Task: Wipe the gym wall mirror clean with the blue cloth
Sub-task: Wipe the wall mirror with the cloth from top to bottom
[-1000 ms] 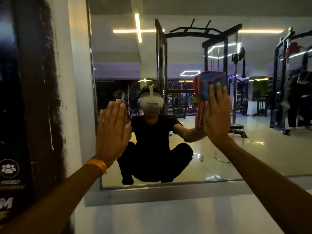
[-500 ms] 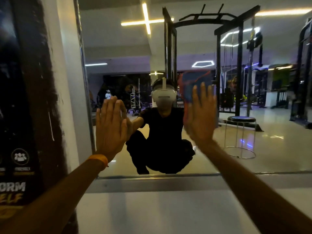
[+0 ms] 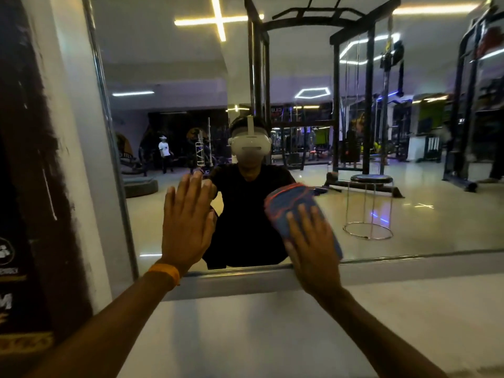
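wall mirror (image 3: 300, 77) upright in its metal frame, lower edge sitting on a pale ledge (image 3: 245, 323). blue cloth (image 3: 294, 205) flat against the glass near the bottom rim, right hand (image 3: 311, 249) spread over it. left hand (image 3: 188, 225) flat on the glass, just beside.

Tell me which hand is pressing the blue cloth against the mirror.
The right hand, flat on the blue cloth near the mirror bottom edge. The left hand, with the orange wristband, is bare.

blue cloth (image 3: 294, 205) with red edging, orange wristband (image 3: 164, 272)
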Demonstrator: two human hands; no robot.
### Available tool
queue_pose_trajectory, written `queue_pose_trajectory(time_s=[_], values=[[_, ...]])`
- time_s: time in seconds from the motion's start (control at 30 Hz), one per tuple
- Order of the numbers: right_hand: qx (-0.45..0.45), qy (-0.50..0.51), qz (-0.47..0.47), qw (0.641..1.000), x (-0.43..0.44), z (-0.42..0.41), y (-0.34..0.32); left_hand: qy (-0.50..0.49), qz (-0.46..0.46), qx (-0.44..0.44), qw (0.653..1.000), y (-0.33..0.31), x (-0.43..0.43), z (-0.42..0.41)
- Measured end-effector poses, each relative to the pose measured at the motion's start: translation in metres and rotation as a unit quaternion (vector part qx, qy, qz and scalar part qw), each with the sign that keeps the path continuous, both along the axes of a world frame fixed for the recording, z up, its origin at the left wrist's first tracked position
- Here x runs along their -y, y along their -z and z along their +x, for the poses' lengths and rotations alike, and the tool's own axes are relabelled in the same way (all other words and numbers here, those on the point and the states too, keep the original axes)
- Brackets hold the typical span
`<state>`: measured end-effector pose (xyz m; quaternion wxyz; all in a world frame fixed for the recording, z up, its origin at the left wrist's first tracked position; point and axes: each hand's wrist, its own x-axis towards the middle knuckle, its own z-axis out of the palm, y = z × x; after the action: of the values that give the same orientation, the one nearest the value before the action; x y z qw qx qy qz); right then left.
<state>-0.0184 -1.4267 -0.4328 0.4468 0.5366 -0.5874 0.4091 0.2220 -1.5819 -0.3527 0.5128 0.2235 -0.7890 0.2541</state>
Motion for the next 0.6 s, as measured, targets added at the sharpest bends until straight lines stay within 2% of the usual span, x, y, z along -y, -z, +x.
queue_pose_trajectory(time_s=[0.03,0.07,0.2,0.33,0.37,0.4,0.47,0.5,0.53,0.6], values=[[-0.084,0.003,0.046,0.995,0.002,0.0,0.014,-0.003,0.002,-0.007,1.0,0.0,0.0,-0.003],[-0.111,0.015,0.064,0.992,0.0,-0.008,0.017,-0.003,0.007,-0.014,1.0,0.002,-0.002,-0.005],[-0.023,0.099,0.011,0.995,-0.031,-0.053,-0.005,0.005,0.021,-0.005,1.0,0.018,-0.004,-0.006],[0.089,0.057,-0.011,0.994,-0.044,-0.048,0.0,0.01,0.014,0.015,1.0,0.03,-0.005,0.001],[0.069,0.049,0.015,0.996,-0.036,-0.033,0.01,0.015,0.013,0.017,1.0,0.032,-0.007,0.002],[0.01,0.04,0.057,0.998,-0.026,-0.018,0.023,0.018,0.012,0.019,1.0,0.033,-0.008,0.002],[-0.143,0.037,0.145,0.978,-0.017,-0.007,0.042,0.016,0.004,0.022,1.0,0.036,-0.005,0.001],[-0.18,0.041,0.161,0.969,-0.021,-0.018,0.036,0.013,0.001,0.02,1.0,0.037,-0.004,0.001],[-0.18,0.049,0.15,0.971,-0.028,-0.034,0.027,0.013,0.002,0.019,1.0,0.037,-0.002,0.0],[-0.102,0.082,0.1,0.986,-0.051,-0.065,0.014,0.023,0.003,0.017,1.0,0.038,0.001,0.0]])
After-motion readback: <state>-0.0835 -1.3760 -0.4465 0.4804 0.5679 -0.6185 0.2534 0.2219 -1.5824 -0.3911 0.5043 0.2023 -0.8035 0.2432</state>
